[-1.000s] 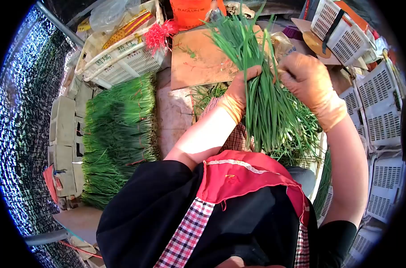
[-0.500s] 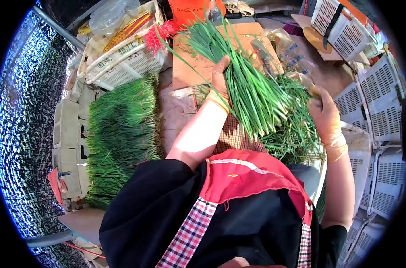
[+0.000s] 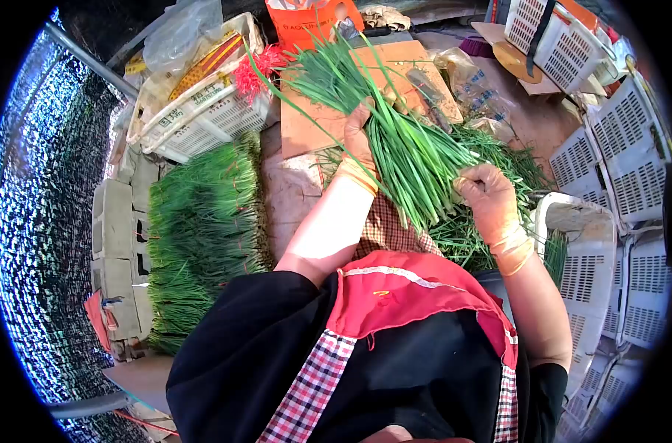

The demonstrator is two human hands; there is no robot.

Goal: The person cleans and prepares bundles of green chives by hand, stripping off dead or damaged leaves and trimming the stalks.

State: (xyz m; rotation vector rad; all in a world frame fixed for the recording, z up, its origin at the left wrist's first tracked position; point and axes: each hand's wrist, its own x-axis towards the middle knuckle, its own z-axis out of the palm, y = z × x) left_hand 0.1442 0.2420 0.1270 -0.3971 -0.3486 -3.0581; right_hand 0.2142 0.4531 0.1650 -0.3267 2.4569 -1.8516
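Observation:
My left hand [image 3: 360, 136], in a thin orange glove, is wrapped round a thick bunch of garlic chives [image 3: 417, 162]. The bunch lies slantwise, green tips toward the upper left and pale cut ends toward my lap. At those pale ends, my gloved right hand [image 3: 489, 198] is closed in a pinch on the chive stems. Its fingertips partly hide what they grip. Beneath the bunch is a heap of loose chives and trimmings [image 3: 524, 159]. One long leaf [image 3: 277, 88] sticks out to the upper left.
Tied chive bundles [image 3: 207, 229] are stacked at left beside concrete blocks [image 3: 117, 251]. Ahead lies a board [image 3: 306, 129] with a knife [image 3: 429, 100] on it. Red ties [image 3: 258, 71] hang at a white crate [image 3: 203, 118]. More crates [image 3: 631, 148] stand right, near a white basket [image 3: 583, 262].
My right hand has moved left and slightly down from beyond the heap to the bunch's pale ends, its fingers now pinched. My left hand keeps its hold on the chives.

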